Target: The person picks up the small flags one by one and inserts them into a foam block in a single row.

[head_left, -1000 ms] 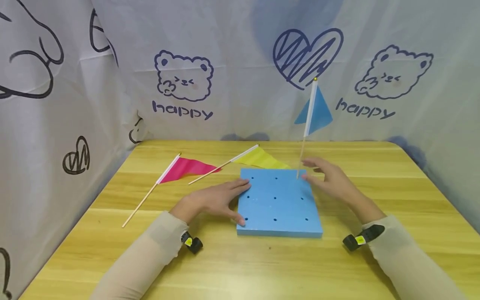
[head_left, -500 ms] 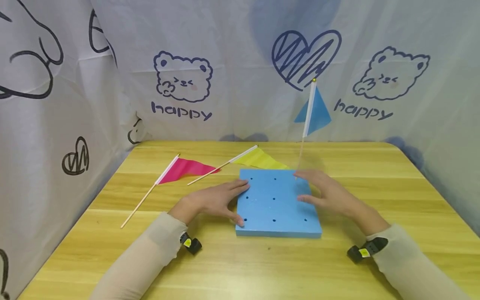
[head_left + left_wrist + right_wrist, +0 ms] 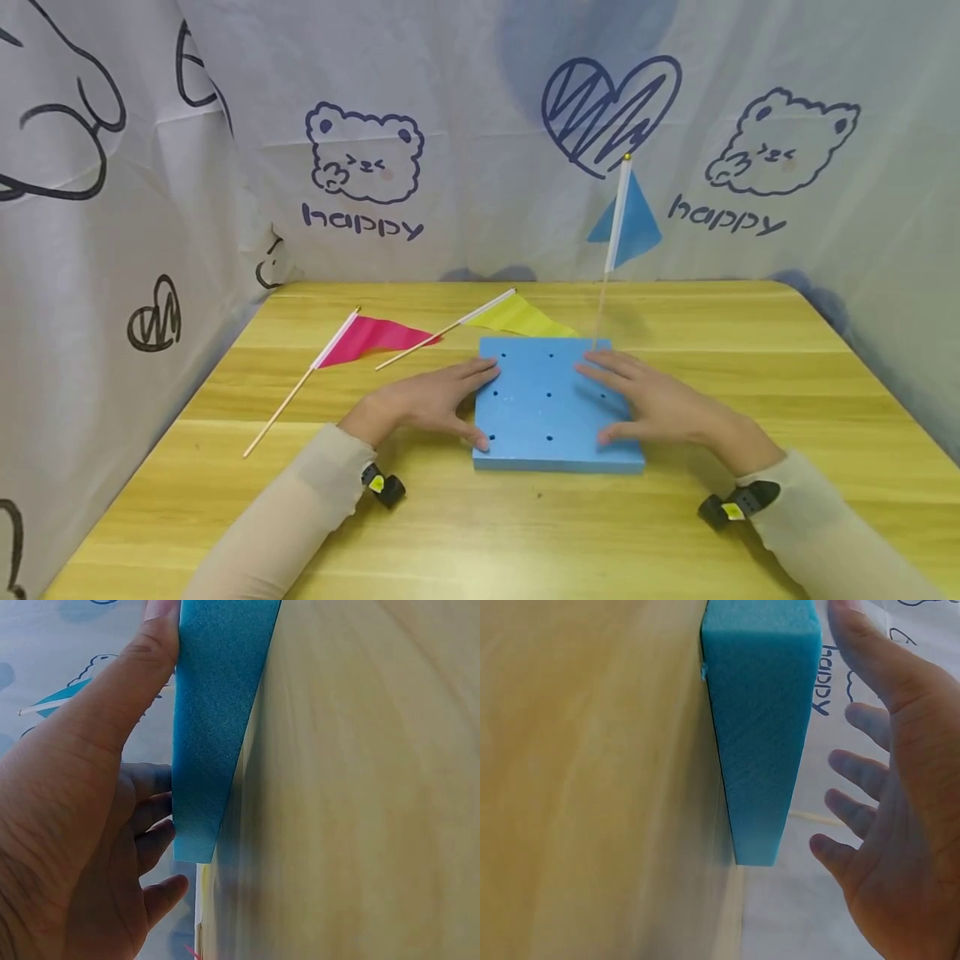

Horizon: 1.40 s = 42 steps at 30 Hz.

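A square blue foam board with rows of small holes lies flat on the table. My left hand rests on its left edge, fingers spread; in the left wrist view the thumb touches the top of the board. Over the board's right side is my right hand, fingers spread and holding nothing. The right wrist view shows a gap between that hand and the board. A blue pennant flag stands nearly upright at the far right corner hole; the right fingers hide its stick's foot.
A yellow pennant flag lies behind the board. To the left, a pink pennant flag lies on the wooden table, its tip under the yellow flag's stick. A printed white curtain hangs behind and at both sides.
My right hand has come away from the blue flag's stick and moved nearer and left, over the board's right side. The flag stays standing. The left hand has not moved.
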Tool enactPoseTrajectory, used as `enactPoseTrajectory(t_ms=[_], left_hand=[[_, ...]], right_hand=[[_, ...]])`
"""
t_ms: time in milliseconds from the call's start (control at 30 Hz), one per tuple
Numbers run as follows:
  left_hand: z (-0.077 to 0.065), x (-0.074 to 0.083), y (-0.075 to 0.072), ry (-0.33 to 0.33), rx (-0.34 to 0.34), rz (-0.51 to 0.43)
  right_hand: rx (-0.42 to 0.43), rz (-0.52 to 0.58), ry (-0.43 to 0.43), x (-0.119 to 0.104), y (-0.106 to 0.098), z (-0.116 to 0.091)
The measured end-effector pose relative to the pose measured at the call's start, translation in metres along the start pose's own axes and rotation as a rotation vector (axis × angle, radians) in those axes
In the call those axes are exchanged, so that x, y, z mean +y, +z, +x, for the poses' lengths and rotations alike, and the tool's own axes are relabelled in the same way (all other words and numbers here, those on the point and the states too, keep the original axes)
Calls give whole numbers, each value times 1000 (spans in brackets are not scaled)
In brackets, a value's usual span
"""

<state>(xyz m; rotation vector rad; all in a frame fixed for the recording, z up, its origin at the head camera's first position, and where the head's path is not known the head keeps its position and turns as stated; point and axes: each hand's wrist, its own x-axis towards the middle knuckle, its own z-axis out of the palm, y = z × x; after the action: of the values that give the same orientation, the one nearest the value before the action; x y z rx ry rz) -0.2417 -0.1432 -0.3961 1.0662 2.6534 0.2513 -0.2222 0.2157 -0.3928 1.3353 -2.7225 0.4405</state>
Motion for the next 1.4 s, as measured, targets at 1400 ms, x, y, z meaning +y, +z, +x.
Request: enactPoseTrajectory(t_ms=[1400], left_hand=[[19,-69,-33,-71,365,-176]], right_hand=[[-196,117,36,-1,2,-2]])
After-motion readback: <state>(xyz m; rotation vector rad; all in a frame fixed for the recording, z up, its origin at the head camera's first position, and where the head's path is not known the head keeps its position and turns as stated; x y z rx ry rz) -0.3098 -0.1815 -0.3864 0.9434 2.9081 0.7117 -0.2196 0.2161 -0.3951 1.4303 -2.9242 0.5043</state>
